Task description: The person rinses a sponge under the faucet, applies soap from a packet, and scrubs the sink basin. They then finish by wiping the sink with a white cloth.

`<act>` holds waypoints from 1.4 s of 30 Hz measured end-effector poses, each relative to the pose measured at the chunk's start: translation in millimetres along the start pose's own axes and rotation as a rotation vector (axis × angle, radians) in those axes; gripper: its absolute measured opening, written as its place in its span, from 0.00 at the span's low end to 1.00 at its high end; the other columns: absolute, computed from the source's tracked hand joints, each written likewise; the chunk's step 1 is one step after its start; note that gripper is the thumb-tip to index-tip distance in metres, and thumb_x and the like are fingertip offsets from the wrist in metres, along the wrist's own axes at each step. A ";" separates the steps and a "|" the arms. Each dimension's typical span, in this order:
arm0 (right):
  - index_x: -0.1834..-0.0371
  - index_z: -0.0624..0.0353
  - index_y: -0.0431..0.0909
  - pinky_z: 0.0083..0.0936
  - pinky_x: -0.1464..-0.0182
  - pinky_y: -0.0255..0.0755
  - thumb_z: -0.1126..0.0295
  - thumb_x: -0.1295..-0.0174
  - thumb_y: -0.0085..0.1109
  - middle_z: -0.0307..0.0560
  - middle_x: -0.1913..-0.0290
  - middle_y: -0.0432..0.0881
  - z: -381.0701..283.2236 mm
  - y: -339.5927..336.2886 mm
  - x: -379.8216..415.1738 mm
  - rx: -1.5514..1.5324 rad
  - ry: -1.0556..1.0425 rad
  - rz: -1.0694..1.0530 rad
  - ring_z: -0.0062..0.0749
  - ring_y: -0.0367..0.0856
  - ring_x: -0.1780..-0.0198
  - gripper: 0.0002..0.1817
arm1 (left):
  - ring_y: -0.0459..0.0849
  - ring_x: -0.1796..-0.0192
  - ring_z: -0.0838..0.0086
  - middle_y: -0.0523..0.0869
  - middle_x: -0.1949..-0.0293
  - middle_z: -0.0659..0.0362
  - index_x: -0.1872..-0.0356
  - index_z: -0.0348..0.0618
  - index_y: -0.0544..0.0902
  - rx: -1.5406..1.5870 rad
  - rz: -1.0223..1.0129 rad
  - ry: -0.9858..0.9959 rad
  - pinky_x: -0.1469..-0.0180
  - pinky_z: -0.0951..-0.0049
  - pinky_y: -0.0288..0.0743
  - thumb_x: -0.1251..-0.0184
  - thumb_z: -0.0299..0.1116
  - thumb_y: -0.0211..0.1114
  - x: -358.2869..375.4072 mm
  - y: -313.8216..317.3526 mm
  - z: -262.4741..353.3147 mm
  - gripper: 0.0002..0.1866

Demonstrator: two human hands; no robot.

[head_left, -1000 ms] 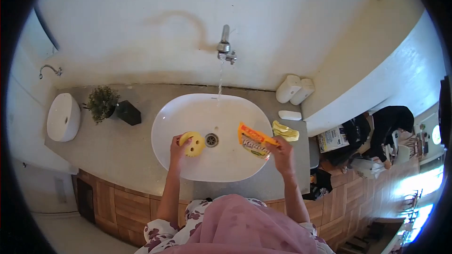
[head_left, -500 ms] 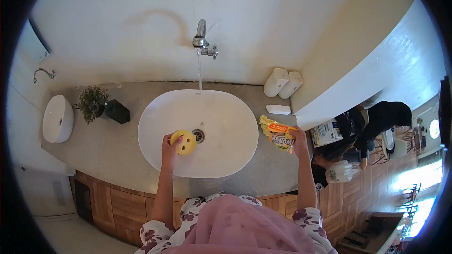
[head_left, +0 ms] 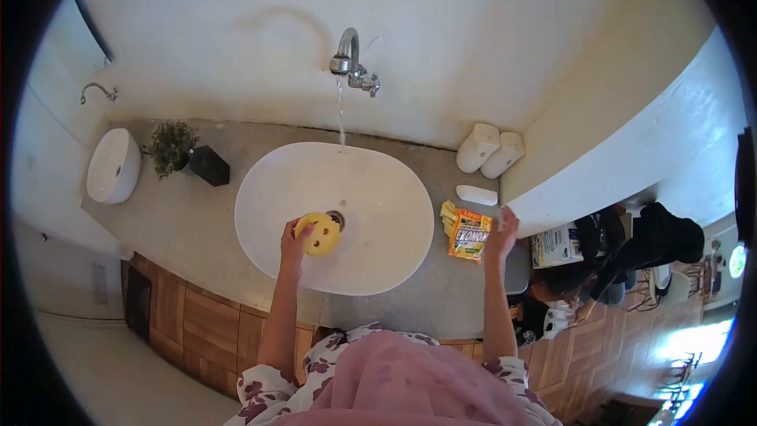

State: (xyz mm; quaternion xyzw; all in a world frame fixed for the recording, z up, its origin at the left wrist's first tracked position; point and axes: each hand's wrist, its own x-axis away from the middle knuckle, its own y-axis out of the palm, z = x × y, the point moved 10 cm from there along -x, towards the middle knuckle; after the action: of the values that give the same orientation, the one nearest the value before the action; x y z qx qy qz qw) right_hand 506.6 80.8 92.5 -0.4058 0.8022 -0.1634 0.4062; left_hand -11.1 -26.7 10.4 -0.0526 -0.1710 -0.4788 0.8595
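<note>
My left hand (head_left: 295, 243) is closed round the edge of a round yellow sponge (head_left: 320, 234) with holes in it, above the white basin sink (head_left: 378, 260) and beside its drain (head_left: 337, 219). Water runs from the wall faucet (head_left: 345, 55) into the back of the basin. On the counter right of the sink lies an orange and yellow packet (head_left: 470, 234) with a yellow cloth-like piece (head_left: 449, 218) at its left side. Just right of the packet is my right hand (head_left: 503, 233), fingers partly apart and nothing clearly held.
Two white bottle-like containers (head_left: 490, 150) and a white oblong item (head_left: 476, 195) stand behind the packet. Left of the sink are a potted plant (head_left: 172, 146), a dark block-like pot (head_left: 210, 166) and another basin (head_left: 114, 166). A person in black (head_left: 662, 241) is at the right.
My right hand has let go of the packet, which now lies on the counter, and has drawn slightly right. The sponge stays in my left hand. The camera view has shifted a little.
</note>
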 end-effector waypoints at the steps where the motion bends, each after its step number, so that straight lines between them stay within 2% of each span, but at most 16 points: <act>1: 0.50 0.60 0.77 0.30 0.50 0.72 0.73 0.38 0.60 0.48 0.55 0.81 -19.7 12.2 9.3 -0.164 0.023 -0.094 0.35 0.79 0.53 0.13 | 0.80 0.57 0.78 0.82 0.58 0.61 0.49 0.39 0.76 -0.002 0.009 -0.001 0.53 0.76 0.75 0.38 0.42 0.70 5.5 4.4 5.4 0.23; 5: 0.45 0.58 0.77 0.27 0.44 0.71 0.64 0.33 0.59 0.49 0.48 0.79 -156.6 84.7 79.3 -0.619 0.061 -0.808 0.30 0.76 0.45 0.16 | 0.82 0.52 0.75 0.82 0.52 0.60 0.45 0.40 0.75 0.189 -0.218 -0.012 0.50 0.74 0.76 0.31 0.52 0.58 15.6 55.1 19.3 0.26; 8: 0.37 0.49 0.73 0.30 0.44 0.71 0.52 0.30 0.52 0.43 0.47 0.79 -198.6 150.4 134.8 -1.020 0.295 -0.968 0.29 0.75 0.43 0.23 | 0.81 0.49 0.75 0.82 0.50 0.59 0.43 0.39 0.75 0.343 -0.338 0.011 0.47 0.73 0.74 0.28 0.55 0.53 2.4 82.3 1.7 0.28; 10: 0.32 0.46 0.66 0.38 0.41 0.70 0.42 0.29 0.42 0.39 0.42 0.77 -224.3 181.3 193.4 -1.339 0.950 -1.303 0.30 0.74 0.40 0.29 | 0.81 0.49 0.75 0.82 0.50 0.58 0.43 0.38 0.75 0.349 -0.321 0.001 0.46 0.74 0.73 0.27 0.55 0.51 3.4 87.5 4.2 0.28; 13: 0.29 0.46 0.61 0.43 0.42 0.71 0.38 0.31 0.42 0.40 0.40 0.74 -265.4 164.4 203.8 -1.628 1.121 -1.359 0.30 0.73 0.40 0.34 | 0.79 0.54 0.78 0.82 0.55 0.61 0.48 0.41 0.78 0.024 -0.049 -0.006 0.50 0.76 0.73 0.28 0.53 0.55 6.8 56.0 9.2 0.24; 16: 0.34 0.43 0.70 0.36 0.45 0.72 0.40 0.32 0.45 0.34 0.44 0.78 -244.4 187.0 221.6 -1.231 0.902 -1.495 0.28 0.76 0.46 0.30 | 0.80 0.55 0.78 0.82 0.58 0.61 0.50 0.41 0.77 -0.022 -0.111 -0.024 0.50 0.77 0.73 0.28 0.50 0.56 -9.0 31.4 -4.4 0.22; 17: 0.34 0.43 0.70 0.36 0.45 0.72 0.40 0.32 0.45 0.34 0.44 0.78 -236.8 195.7 218.3 -1.233 0.906 -1.490 0.28 0.76 0.46 0.30 | 0.80 0.55 0.78 0.82 0.58 0.61 0.50 0.41 0.77 -0.026 -0.114 -0.026 0.50 0.77 0.73 0.28 0.50 0.56 -9.6 23.8 -8.1 0.22; 19: 0.44 0.49 0.80 0.32 0.44 0.72 0.47 0.32 0.50 0.37 0.51 0.84 -216.3 216.3 177.2 -0.707 0.356 -1.388 0.30 0.80 0.49 0.23 | 0.79 0.59 0.80 0.81 0.62 0.63 0.53 0.42 0.77 0.034 -0.147 -0.109 0.56 0.78 0.74 0.30 0.48 0.60 -13.2 15.4 -15.9 0.18; 20: 0.54 0.55 0.85 0.29 0.46 0.73 0.56 0.33 0.55 0.43 0.55 0.87 -219.9 210.2 125.6 -0.671 0.099 -1.011 0.31 0.83 0.54 0.17 | 0.79 0.59 0.80 0.81 0.62 0.63 0.53 0.42 0.77 0.031 -0.156 -0.110 0.56 0.78 0.74 0.30 0.48 0.60 -16.3 11.0 -16.6 0.18; 23: 0.56 0.56 0.83 0.35 0.53 0.75 0.63 0.36 0.59 0.51 0.57 0.85 -230.0 188.5 7.2 -0.320 0.040 -0.542 0.41 0.84 0.54 0.12 | 0.79 0.61 0.80 0.82 0.65 0.61 0.57 0.38 0.77 -0.006 -0.103 -0.049 0.58 0.79 0.74 0.37 0.46 0.70 -28.1 -12.5 -11.5 0.21; 24: 0.51 0.55 0.80 0.37 0.54 0.75 0.64 0.38 0.61 0.53 0.52 0.83 -243.5 189.5 -23.0 -0.309 -0.136 -0.425 0.44 0.82 0.51 0.14 | 0.79 0.61 0.79 0.81 0.65 0.61 0.57 0.37 0.77 -0.055 -0.082 -0.072 0.58 0.78 0.74 0.39 0.45 0.72 -32.9 -22.1 -10.9 0.22; 27: 0.41 0.57 0.72 0.40 0.52 0.75 0.64 0.38 0.61 0.56 0.46 0.78 -284.7 202.2 -81.9 -0.383 -0.147 -0.381 0.49 0.78 0.47 0.22 | 0.80 0.60 0.79 0.82 0.63 0.61 0.55 0.39 0.77 -0.065 -0.086 -0.109 0.57 0.79 0.74 0.40 0.42 0.73 -44.7 -37.9 -1.2 0.21; 29: 0.35 0.59 0.63 0.42 0.49 0.75 0.62 0.36 0.60 0.60 0.44 0.75 -342.2 187.0 -88.6 -0.269 -0.680 -0.079 0.54 0.75 0.44 0.29 | 0.80 0.59 0.80 0.82 0.62 0.62 0.53 0.42 0.77 -0.032 -0.106 -0.129 0.56 0.79 0.74 0.39 0.42 0.72 -51.9 -48.0 0.5 0.20; 36: 0.41 0.66 0.61 0.47 0.51 0.74 0.64 0.34 0.56 0.65 0.52 0.78 -307.2 257.1 -101.8 -0.299 -0.538 -0.185 0.62 0.78 0.51 0.24 | 0.79 0.61 0.80 0.81 0.64 0.61 0.56 0.40 0.78 -0.055 -0.163 -0.144 0.57 0.80 0.72 0.42 0.41 0.74 -65.2 -61.6 12.0 0.20; 38: 0.45 0.64 0.61 0.48 0.62 0.75 0.65 0.34 0.57 0.64 0.60 0.80 -293.6 281.5 -106.5 -0.183 -0.443 -0.403 0.61 0.80 0.60 0.21 | 0.78 0.60 0.80 0.81 0.63 0.61 0.56 0.40 0.78 -0.067 -0.183 -0.168 0.56 0.79 0.71 0.42 0.41 0.74 -71.5 -60.1 9.9 0.20; 42: 0.48 0.60 0.61 0.43 0.73 0.74 0.65 0.36 0.57 0.59 0.69 0.80 -306.5 271.8 -106.3 0.064 -0.559 -0.319 0.53 0.82 0.69 0.20 | 0.78 0.59 0.79 0.81 0.62 0.62 0.55 0.40 0.78 -0.069 -0.250 -0.199 0.55 0.78 0.71 0.42 0.41 0.74 -76.6 -45.2 10.4 0.20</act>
State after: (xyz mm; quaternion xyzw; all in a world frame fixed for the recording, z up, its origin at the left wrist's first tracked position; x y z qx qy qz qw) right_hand 161.5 311.2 175.8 -0.5426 0.5802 -0.1326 0.5927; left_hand -88.6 13.3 -9.6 -0.1078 -0.2441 -0.5799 0.7697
